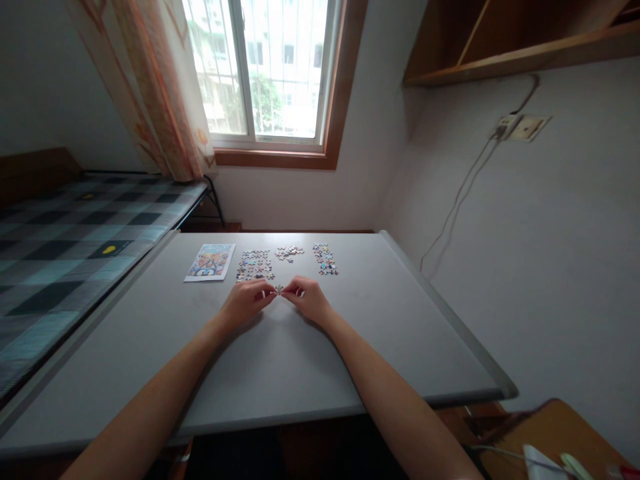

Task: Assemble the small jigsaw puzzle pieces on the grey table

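Between my two hands is a small jigsaw puzzle piece [279, 290], pinched from both sides just above the table. My left hand [250, 295] grips its left edge with thumb and fingertips. On the opposite edge, my right hand [305, 297] pinches it the same way. Behind my left hand lies a block of puzzle pieces [255, 262] laid out in rows. A loose heap of pieces [289, 253] sits at the middle back. Farther right, another group of pieces [325, 259] forms a narrow column with a short foot.
A printed picture sheet [210, 262] lies at the left of the white table [400, 333]. Beyond the table's left side stands a bed with a checked cover [125, 227]. A wall with a socket [525, 127] and hanging cables is on the right. A wooden stool [565, 433] stands at lower right.
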The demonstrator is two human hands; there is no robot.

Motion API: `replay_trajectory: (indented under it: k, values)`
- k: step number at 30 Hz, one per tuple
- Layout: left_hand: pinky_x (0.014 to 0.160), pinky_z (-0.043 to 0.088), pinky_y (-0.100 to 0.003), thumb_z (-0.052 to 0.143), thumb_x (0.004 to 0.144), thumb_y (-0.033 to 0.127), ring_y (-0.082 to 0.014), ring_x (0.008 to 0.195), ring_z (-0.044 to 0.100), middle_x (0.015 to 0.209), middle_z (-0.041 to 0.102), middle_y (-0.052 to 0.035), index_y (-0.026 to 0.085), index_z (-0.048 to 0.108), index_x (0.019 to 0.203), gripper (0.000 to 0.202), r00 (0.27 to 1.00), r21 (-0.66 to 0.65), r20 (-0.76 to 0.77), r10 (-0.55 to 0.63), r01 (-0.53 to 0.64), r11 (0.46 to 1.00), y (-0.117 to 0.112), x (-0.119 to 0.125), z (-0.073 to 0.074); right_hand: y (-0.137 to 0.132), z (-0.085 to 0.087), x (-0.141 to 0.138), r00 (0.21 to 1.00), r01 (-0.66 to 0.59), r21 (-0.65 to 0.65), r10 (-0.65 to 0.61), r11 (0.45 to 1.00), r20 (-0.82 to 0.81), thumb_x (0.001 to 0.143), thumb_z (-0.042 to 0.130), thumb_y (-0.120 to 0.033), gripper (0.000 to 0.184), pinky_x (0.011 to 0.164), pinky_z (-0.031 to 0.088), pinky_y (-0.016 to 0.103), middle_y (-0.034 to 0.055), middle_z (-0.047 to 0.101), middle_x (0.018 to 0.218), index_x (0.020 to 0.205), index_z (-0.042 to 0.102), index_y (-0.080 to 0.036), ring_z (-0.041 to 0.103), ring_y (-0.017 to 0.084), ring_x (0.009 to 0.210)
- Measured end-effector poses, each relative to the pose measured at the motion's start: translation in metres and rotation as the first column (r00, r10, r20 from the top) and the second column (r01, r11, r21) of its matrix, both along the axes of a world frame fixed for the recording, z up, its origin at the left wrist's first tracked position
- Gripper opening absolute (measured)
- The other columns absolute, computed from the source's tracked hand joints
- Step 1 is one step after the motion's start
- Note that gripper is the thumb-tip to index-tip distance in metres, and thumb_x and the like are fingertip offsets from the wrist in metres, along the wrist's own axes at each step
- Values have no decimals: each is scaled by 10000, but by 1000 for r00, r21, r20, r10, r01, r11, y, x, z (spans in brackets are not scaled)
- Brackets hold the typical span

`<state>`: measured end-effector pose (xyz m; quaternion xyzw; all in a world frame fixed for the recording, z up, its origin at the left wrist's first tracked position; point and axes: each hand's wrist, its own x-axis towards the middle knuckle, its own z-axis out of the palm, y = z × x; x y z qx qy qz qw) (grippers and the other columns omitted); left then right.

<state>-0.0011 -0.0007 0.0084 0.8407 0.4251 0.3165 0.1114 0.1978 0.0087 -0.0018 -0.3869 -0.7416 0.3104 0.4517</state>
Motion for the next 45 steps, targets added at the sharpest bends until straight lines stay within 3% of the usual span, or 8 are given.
replay_trajectory:
  k: [15,22,35,40,45]
  values:
    - [597,412,-208,538,865,282,-97,608,519,711,614,-13,160,644,799,175,1000,6,15,-11,11,1000,0,0,3,0,4,4,999,-11,31,10,999,46,779,667,-261,98,605,456,217,9,618,733,766,677,-164,543,94,626]
    - [586,415,-200,539,861,286,-93,593,527,730,629,-12,171,645,808,165,1000,5,-5,-5,5,1000,0,0,3,1,2,4,998,-31,42,29,999,52,775,669,-219,166,600,459,211,2,600,768,935,689,-181,524,80,604]
    - [597,417,-205,534,859,288,-89,581,527,718,629,-8,174,663,819,176,1000,13,-13,1,-1,1000,-1,1,4,0,4,3,994,-50,78,42,996,99,794,641,-184,110,653,461,222,10,598,783,892,691,-180,560,97,670]
    - [592,424,-207,518,869,320,-94,582,536,729,646,-7,185,667,834,204,1000,-10,-9,16,-16,1000,-2,0,5,7,8,16,976,46,81,-62,996,208,798,641,-184,113,702,453,234,14,614,804,897,695,-184,565,103,682]
    - [591,425,-213,504,875,332,-100,576,536,719,643,-5,192,668,834,220,999,-34,-49,-12,10,999,-1,0,5,17,15,45,888,217,59,-222,974,403,796,632,-182,116,746,442,253,31,651,837,886,704,-197,571,118,701]
